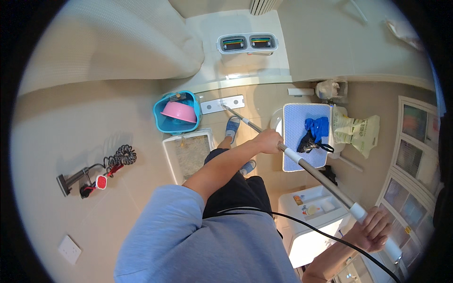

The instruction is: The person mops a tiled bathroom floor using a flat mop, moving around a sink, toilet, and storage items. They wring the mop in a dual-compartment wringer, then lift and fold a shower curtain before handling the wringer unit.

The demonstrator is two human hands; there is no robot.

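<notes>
My left hand (269, 140) is closed around the metal pole (322, 174) of a flat mop, just above a white sleeve on it. Near the pole's upper end, at the lower right, my right hand (375, 228) is wrapped around the white grip. The pole slants down to the white rectangular mop head (233, 103), which lies on the beige tiled floor (258, 93) beside a low threshold. A blue basin (161, 118) with a pink basin (180, 111) in it stands left of the mop head.
A litter-filled white tray (169, 155) is below the blue basin. A blue mat (293, 141) bearing blue and black bags lies over the toilet (277, 120). A twin-compartment white bucket (247, 53) stands beyond the threshold. A white cabinet (295, 226) is right of my legs; a curtain (141, 42) hangs upper left.
</notes>
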